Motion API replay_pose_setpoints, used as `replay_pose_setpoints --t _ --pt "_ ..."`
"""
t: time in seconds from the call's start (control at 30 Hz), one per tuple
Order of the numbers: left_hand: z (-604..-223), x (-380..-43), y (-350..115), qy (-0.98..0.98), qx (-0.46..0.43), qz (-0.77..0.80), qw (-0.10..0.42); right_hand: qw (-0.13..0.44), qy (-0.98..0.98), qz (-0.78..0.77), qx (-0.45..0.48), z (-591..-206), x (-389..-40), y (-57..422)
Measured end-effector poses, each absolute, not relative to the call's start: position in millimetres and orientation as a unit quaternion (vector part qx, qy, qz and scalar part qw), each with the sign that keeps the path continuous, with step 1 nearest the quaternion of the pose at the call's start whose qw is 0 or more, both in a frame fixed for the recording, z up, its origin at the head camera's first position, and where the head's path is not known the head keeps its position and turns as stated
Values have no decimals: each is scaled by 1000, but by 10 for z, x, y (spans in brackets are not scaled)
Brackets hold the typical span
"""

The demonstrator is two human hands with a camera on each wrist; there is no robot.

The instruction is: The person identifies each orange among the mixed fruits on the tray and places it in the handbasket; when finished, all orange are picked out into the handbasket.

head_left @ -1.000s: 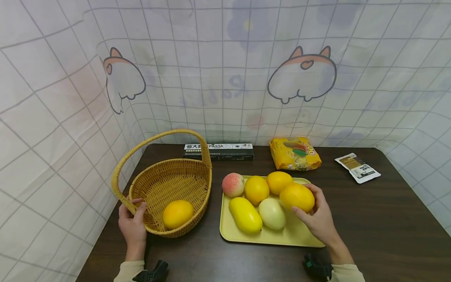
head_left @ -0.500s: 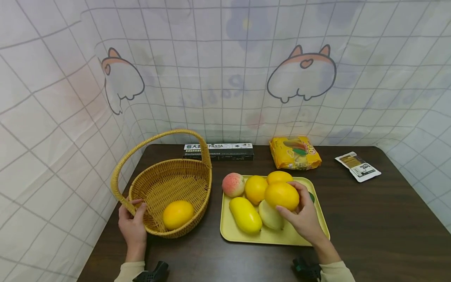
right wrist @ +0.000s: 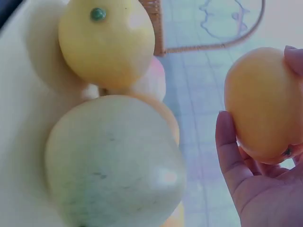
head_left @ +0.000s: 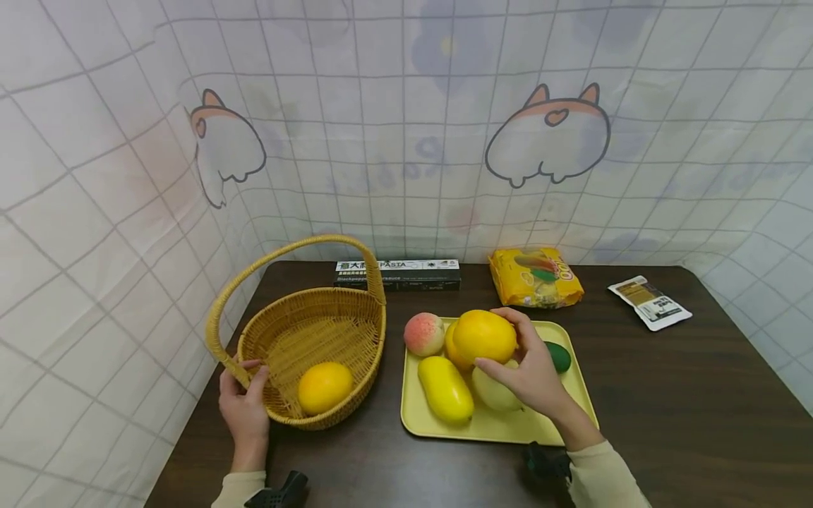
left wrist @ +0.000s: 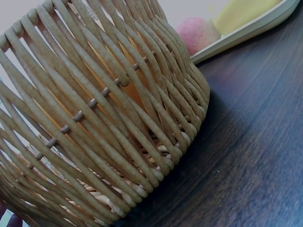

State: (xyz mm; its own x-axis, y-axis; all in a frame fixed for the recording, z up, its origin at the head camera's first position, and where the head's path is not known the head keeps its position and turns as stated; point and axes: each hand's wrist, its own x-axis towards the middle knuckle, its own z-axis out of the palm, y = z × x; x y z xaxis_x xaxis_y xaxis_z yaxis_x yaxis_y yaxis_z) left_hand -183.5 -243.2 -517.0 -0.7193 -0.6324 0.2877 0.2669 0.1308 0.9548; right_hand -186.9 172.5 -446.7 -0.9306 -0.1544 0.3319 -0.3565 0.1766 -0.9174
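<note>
My left hand (head_left: 244,416) grips the wicker basket (head_left: 330,317) where its handle meets the left rim. A yellow-orange mango (head_left: 325,388) lies inside. My right hand (head_left: 530,370) holds a second mango (head_left: 481,335), thumb and fingers around its sides, raised above the back of the yellow tray (head_left: 574,402). In the right wrist view this held mango (right wrist: 262,104) is apart from the other fruit. On the tray lie a peach (head_left: 424,334), a long yellow fruit (head_left: 447,390), a pale green melon (head_left: 494,391) partly covered by my hand, and a dark green fruit (head_left: 559,357). An orange-yellow fruit (head_left: 452,347) shows behind the held mango.
Along the back stand a dark pasta box (head_left: 413,275) and a yellow food packet (head_left: 536,277). A small white-and-brown pouch (head_left: 649,302) lies at the back right of the dark wood table (head_left: 686,409). A gridded cloth (head_left: 406,141) hangs behind.
My right hand has carried the mango leftward across the tray, from its right side to over the back middle, uncovering the dark green fruit. My left hand has kept its grip on the basket.
</note>
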Motion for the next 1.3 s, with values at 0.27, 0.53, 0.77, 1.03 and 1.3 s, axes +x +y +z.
replay_pose_setpoints --t 0.27,0.53,0.77,1.03,1.3 --pt "-5201 -1823 -2395 -669 141 -641 347 10 -729 656 197 -4343 -2001 1528" --pt "-5184 -1795 -2438 -664 140 -641 359 -24 -716 656 238 -4270 -2046 1140" --pt "-5190 -1830 -2437 -667 136 -638 360 -43 -694 672 255 -4300 -2064 857" --pt "-5192 -1845 -2483 -664 129 -640 363 -67 -682 679 265 -4339 -2103 631" --pt "-5203 -1828 -2458 -665 138 -640 359 -92 -690 669 259 -4354 -2134 465"
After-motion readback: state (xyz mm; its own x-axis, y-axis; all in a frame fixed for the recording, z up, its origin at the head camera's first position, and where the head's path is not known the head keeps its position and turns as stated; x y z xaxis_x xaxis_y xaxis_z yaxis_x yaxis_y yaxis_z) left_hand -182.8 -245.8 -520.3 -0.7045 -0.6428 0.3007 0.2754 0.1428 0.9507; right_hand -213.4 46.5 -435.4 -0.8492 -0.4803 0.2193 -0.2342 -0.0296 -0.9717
